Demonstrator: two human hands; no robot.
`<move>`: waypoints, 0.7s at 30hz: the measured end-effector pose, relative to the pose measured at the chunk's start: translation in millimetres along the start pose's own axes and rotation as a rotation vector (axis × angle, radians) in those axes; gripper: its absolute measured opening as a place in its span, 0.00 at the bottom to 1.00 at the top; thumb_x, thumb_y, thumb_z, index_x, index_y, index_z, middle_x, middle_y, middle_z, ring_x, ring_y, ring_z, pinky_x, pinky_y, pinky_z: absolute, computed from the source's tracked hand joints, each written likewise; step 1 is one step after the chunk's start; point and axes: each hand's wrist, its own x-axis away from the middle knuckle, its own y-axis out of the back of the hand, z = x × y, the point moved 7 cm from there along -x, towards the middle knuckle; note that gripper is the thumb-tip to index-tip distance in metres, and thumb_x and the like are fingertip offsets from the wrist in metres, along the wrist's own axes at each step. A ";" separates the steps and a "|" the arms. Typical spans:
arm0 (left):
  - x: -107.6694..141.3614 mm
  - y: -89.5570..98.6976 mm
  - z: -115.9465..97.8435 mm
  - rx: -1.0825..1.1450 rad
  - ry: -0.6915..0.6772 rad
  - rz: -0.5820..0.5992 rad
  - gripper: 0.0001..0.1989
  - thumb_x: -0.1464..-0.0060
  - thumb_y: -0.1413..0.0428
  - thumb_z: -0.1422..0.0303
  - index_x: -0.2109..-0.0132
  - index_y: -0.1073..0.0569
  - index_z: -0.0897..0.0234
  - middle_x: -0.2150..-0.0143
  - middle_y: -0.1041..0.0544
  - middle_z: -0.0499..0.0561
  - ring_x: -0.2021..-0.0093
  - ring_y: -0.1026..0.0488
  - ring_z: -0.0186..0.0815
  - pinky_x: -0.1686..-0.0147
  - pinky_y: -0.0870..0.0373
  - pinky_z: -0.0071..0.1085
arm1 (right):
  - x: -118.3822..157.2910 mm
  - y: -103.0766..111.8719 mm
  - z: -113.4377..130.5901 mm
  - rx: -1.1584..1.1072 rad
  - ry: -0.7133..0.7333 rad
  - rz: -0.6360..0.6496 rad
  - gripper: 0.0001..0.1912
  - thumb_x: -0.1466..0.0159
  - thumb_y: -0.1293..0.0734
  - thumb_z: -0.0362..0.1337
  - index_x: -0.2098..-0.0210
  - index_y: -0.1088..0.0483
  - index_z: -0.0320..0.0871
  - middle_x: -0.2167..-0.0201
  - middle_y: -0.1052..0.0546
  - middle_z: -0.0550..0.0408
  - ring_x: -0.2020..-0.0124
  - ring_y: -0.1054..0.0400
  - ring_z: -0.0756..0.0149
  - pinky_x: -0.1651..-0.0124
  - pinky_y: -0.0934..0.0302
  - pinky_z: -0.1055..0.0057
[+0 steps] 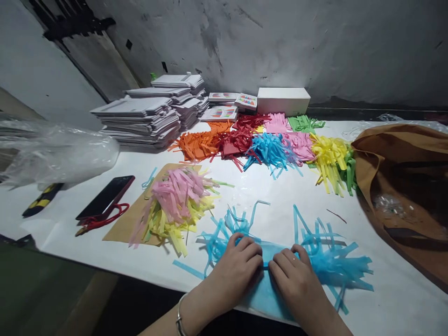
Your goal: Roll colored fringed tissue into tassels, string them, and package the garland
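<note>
A piece of blue fringed tissue paper (pixel 275 291) lies at the table's front edge, with loose cut strips fanning out to the left and right. My left hand (pixel 240 261) has its fingers curled down on the middle of the paper, gripping it. Close beside it, my right hand (pixel 294 273) is closed on the same sheet, its thumb side near the left hand. Between the two hands runs a narrow, darker blue folded or rolled line. The fingertips are partly hidden beneath the hands.
Pink and yellow fringes (pixel 178 193) lie on brown paper (pixel 121 228) at left, beside a phone (pixel 107 198). Colourful tissue bundles (pixel 269 151) line the back, before stacked white flat boxes (pixel 140 121) and a white box (pixel 283 100). A brown bag (pixel 371 186) stands open at right.
</note>
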 end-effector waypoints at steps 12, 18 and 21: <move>12.8 0.6 0.1 -0.002 0.197 -0.085 0.06 0.35 0.49 0.75 0.61 0.29 0.62 0.57 0.24 0.50 0.55 0.30 0.41 0.47 0.42 0.47 | 32.3 12.2 -31.3 -0.008 -0.205 -0.003 0.13 0.27 0.45 0.29 0.62 0.31 0.45 0.63 0.25 0.51 0.59 0.32 0.58 0.45 0.50 0.52; 0.1 0.1 2.3 -0.033 0.377 0.042 0.04 0.43 0.46 0.75 0.64 0.28 0.63 0.59 0.26 0.55 0.56 0.31 0.47 0.50 0.40 0.54 | 32.2 5.4 -41.2 0.083 -0.340 0.061 0.07 0.30 0.40 0.35 0.65 0.34 0.46 0.65 0.28 0.52 0.62 0.32 0.54 0.49 0.50 0.48; -2.5 2.9 1.9 -0.098 0.326 0.045 0.05 0.45 0.43 0.77 0.64 0.28 0.63 0.57 0.25 0.54 0.56 0.31 0.46 0.51 0.40 0.52 | 30.0 5.8 -44.9 0.067 -0.431 0.083 0.07 0.32 0.39 0.33 0.67 0.34 0.47 0.66 0.28 0.53 0.62 0.33 0.54 0.49 0.51 0.46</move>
